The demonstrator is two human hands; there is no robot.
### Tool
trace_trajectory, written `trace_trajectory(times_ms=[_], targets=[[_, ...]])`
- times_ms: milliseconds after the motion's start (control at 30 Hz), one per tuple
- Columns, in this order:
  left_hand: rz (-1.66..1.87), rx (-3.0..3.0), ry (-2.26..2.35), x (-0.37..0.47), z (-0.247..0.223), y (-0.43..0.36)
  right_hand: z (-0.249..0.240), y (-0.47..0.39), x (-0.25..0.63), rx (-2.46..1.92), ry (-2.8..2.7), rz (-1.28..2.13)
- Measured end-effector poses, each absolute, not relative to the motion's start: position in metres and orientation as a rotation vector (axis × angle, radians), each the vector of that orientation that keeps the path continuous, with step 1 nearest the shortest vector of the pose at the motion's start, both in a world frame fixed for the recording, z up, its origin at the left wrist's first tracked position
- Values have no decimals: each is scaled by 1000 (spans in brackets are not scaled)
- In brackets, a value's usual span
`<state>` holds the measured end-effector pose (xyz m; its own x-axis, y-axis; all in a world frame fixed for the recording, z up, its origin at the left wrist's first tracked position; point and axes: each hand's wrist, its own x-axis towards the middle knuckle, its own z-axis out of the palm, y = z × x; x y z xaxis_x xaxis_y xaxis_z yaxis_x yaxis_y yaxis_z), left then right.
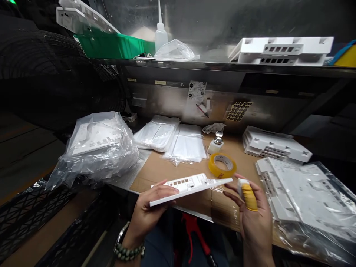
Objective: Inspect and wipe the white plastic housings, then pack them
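My left hand (151, 205) grips the left end of a white plastic housing (189, 187), thumb on top and fingers beneath. The housing is tilted, with a row of small square openings along its raised side. Just past its right end is my right hand (254, 209), fingers apart and slightly curled, with nothing visible in them. A yellow finger cot (249, 197) with white wrapping at its tip covers one finger of that hand. Beyond the housing, a roll of yellow tape (222, 165) lies on the cardboard (150, 170).
Bagged white housings (94, 141) pile up at left; more housings (275, 144) and a bagged one (311, 200) lie at right. Flat clear bags (186, 142) and a pump bottle (216, 142) stand behind. Above runs a shelf (208, 65) with a green bin (111, 46). A red-handled tool (194, 230) hangs below.
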<state>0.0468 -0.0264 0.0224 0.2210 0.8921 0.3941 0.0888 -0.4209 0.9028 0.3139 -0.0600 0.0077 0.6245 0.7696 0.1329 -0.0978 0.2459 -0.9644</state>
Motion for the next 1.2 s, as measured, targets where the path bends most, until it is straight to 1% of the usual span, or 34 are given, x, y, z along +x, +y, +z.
trace_trajectory(times_ms=[67, 100, 200, 300, 400, 533, 733, 933, 1100, 1200], targets=[[1348, 1902, 887, 50, 17, -27, 14, -63, 308, -1284, -919, 332], [1372, 2007, 860, 52, 15, -27, 18, -65, 303, -1302, -1049, 233], [1396, 2215, 846, 57, 10, -28, 33, -68, 282, -1248, -1363, 172], [1394, 2312, 844, 60, 9, -30, 46, -67, 261, -1234, -1458, 108], [1387, 2370, 848, 61, 10, -32, 53, -70, 247, -1207, -1520, 98], [1380, 2356, 856, 63, 8, -31, 55, -71, 244, -1105, -1622, 172], [1470, 2293, 845, 66, 3, -31, 51, -61, 253, -1239, -1479, 65], [1500, 2241, 824, 65, 2, -32, 53, -65, 245, -1076, -1600, 211], [1562, 2198, 856, 68, 5, -32, 51, -53, 259, -1221, -1453, 79], [1528, 2225, 867, 68, 6, -31, 53, -60, 248, -1139, -1552, 108]])
